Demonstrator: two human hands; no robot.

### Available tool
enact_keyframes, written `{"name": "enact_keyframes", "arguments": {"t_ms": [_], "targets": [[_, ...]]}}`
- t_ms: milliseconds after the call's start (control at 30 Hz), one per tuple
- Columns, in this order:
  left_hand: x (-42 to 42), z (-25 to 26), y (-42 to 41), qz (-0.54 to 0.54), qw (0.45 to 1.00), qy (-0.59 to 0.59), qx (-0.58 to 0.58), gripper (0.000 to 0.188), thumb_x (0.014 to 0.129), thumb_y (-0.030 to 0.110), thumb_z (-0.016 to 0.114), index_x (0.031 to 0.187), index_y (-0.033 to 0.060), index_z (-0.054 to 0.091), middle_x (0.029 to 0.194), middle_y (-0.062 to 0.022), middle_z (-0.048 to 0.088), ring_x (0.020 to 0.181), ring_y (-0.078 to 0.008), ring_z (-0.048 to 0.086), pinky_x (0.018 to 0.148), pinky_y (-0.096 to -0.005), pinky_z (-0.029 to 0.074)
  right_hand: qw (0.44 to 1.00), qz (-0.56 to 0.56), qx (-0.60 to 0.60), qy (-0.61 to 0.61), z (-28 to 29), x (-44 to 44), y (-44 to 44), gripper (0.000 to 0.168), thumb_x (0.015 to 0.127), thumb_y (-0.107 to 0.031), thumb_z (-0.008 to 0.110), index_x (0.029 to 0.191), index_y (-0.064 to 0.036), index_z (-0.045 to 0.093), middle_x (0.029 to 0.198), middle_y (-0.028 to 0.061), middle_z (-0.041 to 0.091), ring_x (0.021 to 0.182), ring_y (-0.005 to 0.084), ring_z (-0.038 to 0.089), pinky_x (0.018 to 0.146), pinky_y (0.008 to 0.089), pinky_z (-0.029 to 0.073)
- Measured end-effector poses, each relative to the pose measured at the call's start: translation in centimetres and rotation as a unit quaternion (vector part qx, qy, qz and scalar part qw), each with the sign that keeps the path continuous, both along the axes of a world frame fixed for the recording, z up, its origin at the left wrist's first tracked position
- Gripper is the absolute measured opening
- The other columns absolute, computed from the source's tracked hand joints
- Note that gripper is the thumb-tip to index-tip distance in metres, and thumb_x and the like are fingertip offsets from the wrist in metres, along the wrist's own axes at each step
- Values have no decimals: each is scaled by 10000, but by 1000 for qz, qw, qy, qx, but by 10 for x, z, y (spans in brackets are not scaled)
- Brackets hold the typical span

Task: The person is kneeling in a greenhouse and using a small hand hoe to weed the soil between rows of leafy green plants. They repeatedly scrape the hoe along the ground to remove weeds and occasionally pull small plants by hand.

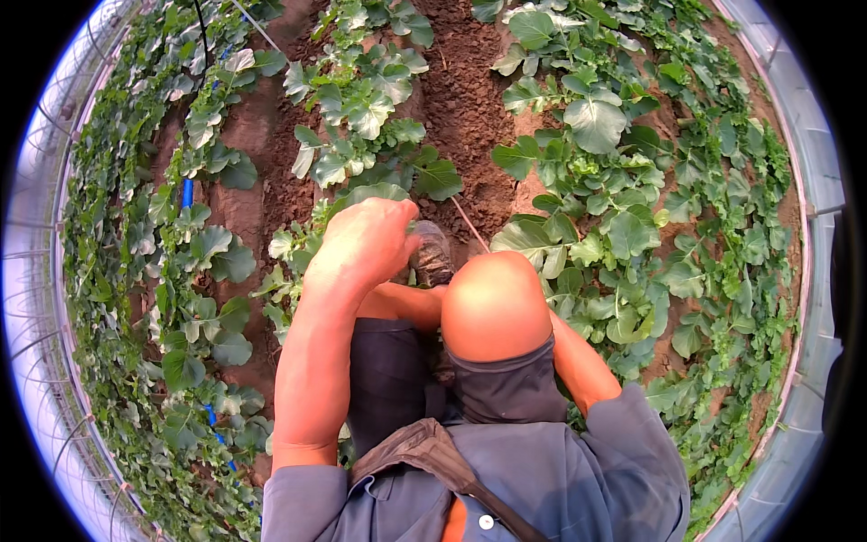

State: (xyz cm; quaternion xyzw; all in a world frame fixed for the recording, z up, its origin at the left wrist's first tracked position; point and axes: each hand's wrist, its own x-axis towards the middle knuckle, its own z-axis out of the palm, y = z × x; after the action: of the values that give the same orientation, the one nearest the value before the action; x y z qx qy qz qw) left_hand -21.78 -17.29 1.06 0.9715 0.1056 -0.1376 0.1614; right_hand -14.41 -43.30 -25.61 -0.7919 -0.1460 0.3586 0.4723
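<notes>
My left hand [374, 234] is curled, its back toward me, above the row of leafy green plants [366, 112] in front of me. It is beside a broad leaf [369, 195]; the fingertips point away, so whether they grip anything is hidden. My right forearm [586, 366] passes behind my bare right knee [498, 305], and the right hand is out of view. A worn, soil-marked shoe [432, 254] shows between my left hand and that knee. A thin pale stick or cord [471, 223] slants over the soil just beyond the knee.
Another leafy row [596, 125] grows on the right, close to my leg. A furrow of brown crumbly soil [460, 88] runs between rows. Blue tubing [187, 193] lies among the left plants. Curved plastic greenhouse walls [816, 169] bound both sides.
</notes>
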Motion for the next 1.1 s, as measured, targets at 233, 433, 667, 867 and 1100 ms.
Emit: {"name": "enact_keyframes", "arguments": {"t_ms": [233, 433, 667, 867, 1100], "targets": [[-6, -3, 7, 2, 1000, -2, -5, 332, 884, 233, 734, 1152, 41, 698, 967, -210, 736, 950, -401, 704, 831, -497, 555, 989, -14, 61, -131, 6, -2, -24, 761, 884, -263, 809, 1516, -2, 474, 1065, 183, 759, 967, 176, 730, 841, 359, 572], [-6, 2, 9, -4, 1000, 7, -7, 315, 884, 214, 732, 1138, 34, 684, 946, -213, 729, 923, -407, 700, 797, -504, 549, 998, 1, -18, -61, 29, -6, -26, 756, 898, -299, 804, 1515, -8, 479, 1026, 147, 772, 861, 144, 729, 795, 340, 578], [-8, 0, 10, -4, 1000, -3, -18, 311, 871, 208, 745, 1122, 38, 676, 953, -209, 722, 920, -413, 690, 784, -512, 542, 995, -15, -39, -95, 31, -21, -28, 713, 897, -256, 795, 1503, -19, 503, 985, 150, 769, 826, 147, 726, 740, 358, 573], [-4, -1, 6, -26, 1000, -1, -10, 307, 872, 202, 744, 1121, 38, 671, 939, -207, 721, 919, -416, 689, 784, -518, 541, 990, -53, -40, -125, -28, 3, -6, 632, 889, -124, 696, 1494, -58, 525, 951, 218, 744, 827, 266, 729, 720, 428, 559], [-3, -5, 7, -15, 1000, 21, -8, 307, 879, 216, 740, 1115, 26, 683, 931, -215, 726, 943, -410, 697, 804, -516, 546, 973, -64, -99, -198, -33, 57, 46, 608, 885, -2, 545, 1475, -149, 559, 929, 299, 698, 875, 472, 698, 776, 517, 541]]}}
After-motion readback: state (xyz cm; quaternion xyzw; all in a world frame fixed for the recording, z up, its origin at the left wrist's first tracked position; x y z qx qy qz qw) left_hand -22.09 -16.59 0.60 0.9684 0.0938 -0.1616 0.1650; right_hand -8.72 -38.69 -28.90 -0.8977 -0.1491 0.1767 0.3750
